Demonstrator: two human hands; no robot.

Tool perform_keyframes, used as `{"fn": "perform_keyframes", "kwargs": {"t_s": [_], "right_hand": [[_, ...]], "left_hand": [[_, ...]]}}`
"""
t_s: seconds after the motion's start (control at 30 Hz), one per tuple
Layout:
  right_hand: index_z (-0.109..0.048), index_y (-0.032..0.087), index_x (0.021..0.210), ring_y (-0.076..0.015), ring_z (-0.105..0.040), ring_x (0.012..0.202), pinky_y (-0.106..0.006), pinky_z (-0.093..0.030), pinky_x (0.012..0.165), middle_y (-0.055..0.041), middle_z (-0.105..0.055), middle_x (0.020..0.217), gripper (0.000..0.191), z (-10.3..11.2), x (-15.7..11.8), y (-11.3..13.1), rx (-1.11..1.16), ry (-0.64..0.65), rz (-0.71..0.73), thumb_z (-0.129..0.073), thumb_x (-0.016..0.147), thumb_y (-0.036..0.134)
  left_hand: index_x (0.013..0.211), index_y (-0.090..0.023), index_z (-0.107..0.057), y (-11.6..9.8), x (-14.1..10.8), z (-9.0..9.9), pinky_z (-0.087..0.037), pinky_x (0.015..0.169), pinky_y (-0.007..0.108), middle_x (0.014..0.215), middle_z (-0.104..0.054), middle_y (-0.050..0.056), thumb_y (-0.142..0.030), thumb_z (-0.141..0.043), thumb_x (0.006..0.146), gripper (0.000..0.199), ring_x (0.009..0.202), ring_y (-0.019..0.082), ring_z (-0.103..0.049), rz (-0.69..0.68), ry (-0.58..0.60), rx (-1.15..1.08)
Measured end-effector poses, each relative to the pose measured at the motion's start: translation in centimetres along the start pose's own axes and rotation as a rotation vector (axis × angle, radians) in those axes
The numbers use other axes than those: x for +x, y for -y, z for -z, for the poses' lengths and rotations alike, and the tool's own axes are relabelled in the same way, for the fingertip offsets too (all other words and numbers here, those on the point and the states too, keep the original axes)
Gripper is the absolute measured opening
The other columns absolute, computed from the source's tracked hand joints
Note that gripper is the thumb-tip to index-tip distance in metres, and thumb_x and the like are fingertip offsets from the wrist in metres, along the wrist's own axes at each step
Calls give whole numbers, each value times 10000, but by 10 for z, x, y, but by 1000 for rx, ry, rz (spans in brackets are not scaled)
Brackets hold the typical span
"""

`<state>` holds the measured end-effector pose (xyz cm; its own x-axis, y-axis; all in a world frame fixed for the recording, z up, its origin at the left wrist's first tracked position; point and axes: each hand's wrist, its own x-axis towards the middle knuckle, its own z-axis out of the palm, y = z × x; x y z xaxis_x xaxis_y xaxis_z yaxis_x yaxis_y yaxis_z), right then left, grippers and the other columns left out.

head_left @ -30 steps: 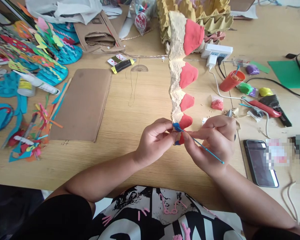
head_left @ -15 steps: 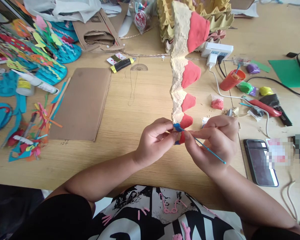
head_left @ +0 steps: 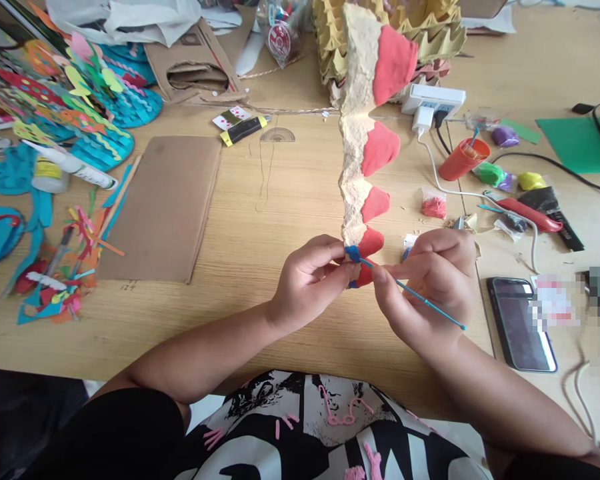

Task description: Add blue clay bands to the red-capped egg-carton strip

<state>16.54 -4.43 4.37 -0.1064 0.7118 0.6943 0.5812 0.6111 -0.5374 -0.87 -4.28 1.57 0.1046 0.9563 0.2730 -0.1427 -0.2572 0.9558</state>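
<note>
A long strip of pale egg-carton cardboard point(head_left: 354, 143) extends away from me, its pointed peaks covered in red clay point(head_left: 381, 148). My left hand point(head_left: 310, 283) pinches its near end. Blue clay point(head_left: 353, 253) sits on the strip beside my left fingertips. Between the thumb and fingers of my right hand point(head_left: 425, 287) is a thin blue stick point(head_left: 435, 308), whose far tip touches the blue clay. The lower end of the stick points down to the right. Part of the strip's near end is hidden behind my fingers.
A brown cardboard piece point(head_left: 160, 207) lies left, beside colourful paper scraps point(head_left: 63, 280). Egg trays point(head_left: 430, 33) stand at the back. To the right are a white power adapter point(head_left: 435, 100), an orange cup point(head_left: 464, 160), coloured clay lumps point(head_left: 491, 175), cables and a phone point(head_left: 523, 323).
The lower end of the blue stick has swung slightly right, and my right thumb has shifted a little away from the strip. My left hand still holds the strip.
</note>
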Motion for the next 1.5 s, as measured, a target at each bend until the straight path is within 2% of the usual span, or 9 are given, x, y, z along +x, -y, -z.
{"fn": "perform_keyframes", "kwargs": {"t_s": [0.23,0.4,0.6,0.73,0.83,0.97,1.17,1.5], "right_hand": [[-651,271,833,-244,-569,862,-450,-450,785,-41,-510,892,144,-3,0,-1,5,1,-19,-766,918,262],[-644,272,811,-236,-584,840,-449,-482,755,-42,-523,876,163,-3,0,-1,-8,-3,-31,-766,918,285],[-641,268,770,-232,-565,810,-443,-489,731,-40,-495,842,208,2,5,1,-27,54,4,-742,929,357],[-658,274,779,-230,-569,819,-439,-488,749,-38,-498,838,181,3,9,-1,-75,85,18,-731,928,344],[-682,276,813,-230,-577,826,-442,-481,779,-37,-511,845,135,6,12,-1,-81,120,36,-761,914,314],[-721,295,861,-245,-585,862,-450,-479,809,-41,-513,867,78,14,16,-2,-31,164,7,-777,911,318],[-775,315,919,-272,-591,968,-497,-461,909,-49,-523,941,35,21,23,-8,-20,252,9,-793,900,338],[-750,278,882,-233,-584,884,-451,-469,823,-34,-530,897,71,18,24,-13,-78,192,72,-820,890,273]], "left_hand": [[907,-191,-815,-3,0,-2,-593,665,217,846,-663,36,-263,-813,890,73,793,122,-650,27,-6,-19],[936,-196,-826,-1,-1,-1,-589,680,211,866,-660,35,-242,-807,896,64,804,116,-645,35,7,-38],[962,-198,-828,-1,0,-1,-599,684,226,896,-678,45,-280,-806,898,107,814,127,-661,56,-8,-77],[931,-202,-829,-5,0,-1,-582,677,213,860,-659,36,-219,-815,880,56,808,121,-635,52,18,-39],[921,-203,-827,-7,0,0,-555,642,198,819,-629,23,-158,-746,913,93,757,100,-607,35,39,-41],[899,-191,-816,-9,2,1,-522,578,203,774,-589,11,-168,-740,906,80,697,94,-582,64,42,-60],[845,-173,-798,-12,2,1,-511,598,219,756,-614,19,-118,-725,868,94,699,101,-586,90,68,-25],[844,-161,-792,-8,0,1,-509,570,203,766,-624,20,-107,-693,883,120,681,93,-607,47,93,17]]}}
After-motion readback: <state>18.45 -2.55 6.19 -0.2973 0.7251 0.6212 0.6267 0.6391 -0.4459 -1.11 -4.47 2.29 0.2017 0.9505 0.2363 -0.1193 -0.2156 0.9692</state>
